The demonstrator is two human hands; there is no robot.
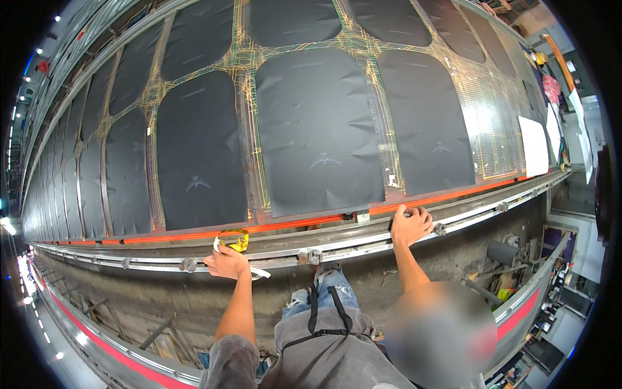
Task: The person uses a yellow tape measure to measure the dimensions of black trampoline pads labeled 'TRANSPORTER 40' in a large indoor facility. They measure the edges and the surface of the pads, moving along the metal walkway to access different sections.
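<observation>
My left hand (pixel 228 262) is closed at the metal rail, its fingers around a roll of shiny yellow tape (pixel 240 242). A white strip (pixel 260 273) sticks out beside its wrist. Farther right, my right hand (pixel 412 227) curls its fingers at the table's near edge. Something small and dark shows by its thumb side, too hidden to name. Beyond both hands lie black sheet panels (pixel 317 129) with rounded far corners, in rows on the long table. The nearest ones carry a small pale arched mark. Bands of yellow and green lines (pixel 249 129) run between them.
An orange-red strip (pixel 291 225) follows the table's near edge, above a silvery rail (pixel 343 250) with bolts. White sheets (pixel 533 146) lie at the right end. Behind me runs another rail with a pink band (pixel 110 347). A blurred round patch covers part of my right arm.
</observation>
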